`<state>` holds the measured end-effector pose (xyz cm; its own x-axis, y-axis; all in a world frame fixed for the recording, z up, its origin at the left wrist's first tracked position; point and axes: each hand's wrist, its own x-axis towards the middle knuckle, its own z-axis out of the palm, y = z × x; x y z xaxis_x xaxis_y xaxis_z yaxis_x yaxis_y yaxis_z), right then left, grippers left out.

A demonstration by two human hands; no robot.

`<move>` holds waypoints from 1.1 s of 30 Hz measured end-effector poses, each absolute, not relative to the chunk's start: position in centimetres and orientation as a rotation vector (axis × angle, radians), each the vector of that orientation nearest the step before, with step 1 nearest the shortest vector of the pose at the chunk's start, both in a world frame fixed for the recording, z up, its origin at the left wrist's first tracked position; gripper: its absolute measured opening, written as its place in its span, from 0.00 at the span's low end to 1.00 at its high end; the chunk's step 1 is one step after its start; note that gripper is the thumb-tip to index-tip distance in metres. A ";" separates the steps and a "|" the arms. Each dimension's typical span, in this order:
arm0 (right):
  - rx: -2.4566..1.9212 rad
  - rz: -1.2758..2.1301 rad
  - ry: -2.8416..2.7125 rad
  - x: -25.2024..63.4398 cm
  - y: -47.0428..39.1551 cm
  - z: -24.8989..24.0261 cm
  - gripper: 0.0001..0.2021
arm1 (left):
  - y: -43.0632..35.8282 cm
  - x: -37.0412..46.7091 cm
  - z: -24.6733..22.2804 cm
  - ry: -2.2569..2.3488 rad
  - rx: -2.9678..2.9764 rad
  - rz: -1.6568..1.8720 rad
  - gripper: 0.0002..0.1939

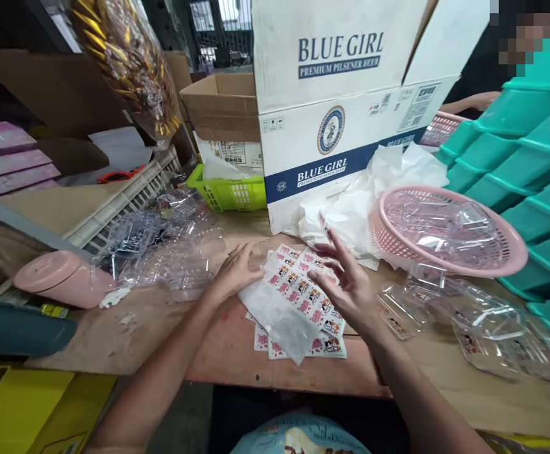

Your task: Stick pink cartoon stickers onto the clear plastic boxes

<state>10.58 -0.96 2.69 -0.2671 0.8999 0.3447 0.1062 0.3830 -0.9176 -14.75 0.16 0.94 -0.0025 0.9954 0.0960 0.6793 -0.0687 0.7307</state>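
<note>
Several sheets of printed cartoon stickers (298,287) lie overlapping on the table, with a translucent backing sheet (284,315) partly covering them. My left hand (239,271) is at the left edge of the sheets, its fingers apart and nothing seen in them. Above the right side of the sheets is my right hand (345,277), with a small sticker (323,219) at the tip of a raised finger. To its right lie clear plastic cases (400,312), some with cartoon stickers on them.
A pink basket (516,252) holds clear plastic parts, beside stacked teal bins (530,164). Clear plastic pieces (171,252) and a pink tumbler (67,277) lie left. Behind stand a Blue Girl carton (322,101) and green basket (237,194). A person's arm (473,103) shows at back right.
</note>
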 end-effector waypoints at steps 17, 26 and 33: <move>-0.839 1.510 -1.433 13.1 -4.5 2.1 0.42 | -6.6 -6.1 0.6 0.740 0.516 1.402 0.11; -0.377 2.297 -0.812 13.8 -8.7 1.8 0.39 | -7.8 -4.6 0.7 0.774 0.575 1.368 0.07; -0.346 2.326 -0.739 13.6 -9.0 1.5 0.36 | -8.0 -4.6 0.7 0.760 0.594 1.349 0.10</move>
